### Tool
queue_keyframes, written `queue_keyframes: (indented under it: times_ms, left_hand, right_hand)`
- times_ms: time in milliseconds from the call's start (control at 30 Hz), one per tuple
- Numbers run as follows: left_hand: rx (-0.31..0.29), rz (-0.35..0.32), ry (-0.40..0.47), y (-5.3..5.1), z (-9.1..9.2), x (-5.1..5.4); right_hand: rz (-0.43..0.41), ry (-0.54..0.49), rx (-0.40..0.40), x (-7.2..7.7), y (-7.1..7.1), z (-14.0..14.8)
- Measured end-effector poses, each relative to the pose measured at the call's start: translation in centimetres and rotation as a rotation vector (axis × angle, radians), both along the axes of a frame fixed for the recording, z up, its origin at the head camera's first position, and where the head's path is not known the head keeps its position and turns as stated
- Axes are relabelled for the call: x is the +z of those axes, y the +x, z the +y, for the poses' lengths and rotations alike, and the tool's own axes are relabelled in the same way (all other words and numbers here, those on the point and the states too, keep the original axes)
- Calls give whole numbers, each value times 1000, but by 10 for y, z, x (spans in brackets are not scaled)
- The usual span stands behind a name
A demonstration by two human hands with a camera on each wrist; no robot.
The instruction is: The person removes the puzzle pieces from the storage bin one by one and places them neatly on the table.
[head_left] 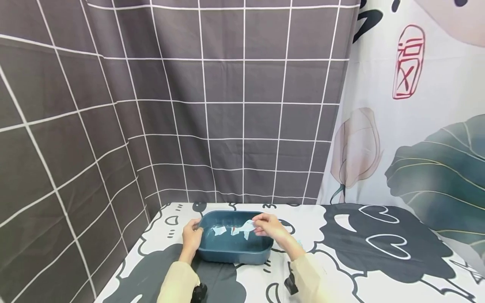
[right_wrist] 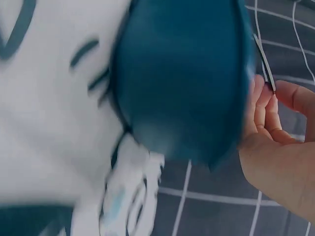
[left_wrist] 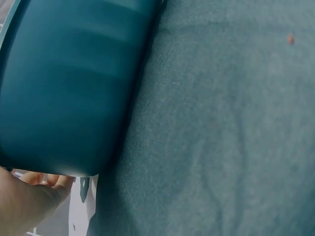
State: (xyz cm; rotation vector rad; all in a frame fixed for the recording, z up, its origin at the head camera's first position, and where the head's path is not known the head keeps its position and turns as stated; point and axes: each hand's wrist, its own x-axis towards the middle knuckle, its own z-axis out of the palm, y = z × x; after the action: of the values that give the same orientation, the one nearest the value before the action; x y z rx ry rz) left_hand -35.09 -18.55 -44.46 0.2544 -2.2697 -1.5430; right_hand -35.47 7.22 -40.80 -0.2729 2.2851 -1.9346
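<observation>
A black, white and grey patterned cloth point(head_left: 363, 263) carries a blue basin point(head_left: 235, 256) directly on it

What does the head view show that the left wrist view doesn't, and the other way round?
Only the head view shows inside the blue basin, a separate pale piece there, and the right hand pinching a pale blue piece. Only the left wrist view shows a small reddish speck. Both show the basin, the left hand and dark cloth.
</observation>
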Motion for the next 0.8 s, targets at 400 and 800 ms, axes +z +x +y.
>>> queue_keyframes:
  times_ms: [400, 800]
  left_hand:
    - [-5, -17, -7, -1, -7, 1]
    - [-24, -14, 1, 0, 0, -1]
  right_hand:
    - [-48, 97, -148, 5, 8, 86]
    - [-145, 171, -192, -18, 26, 156]
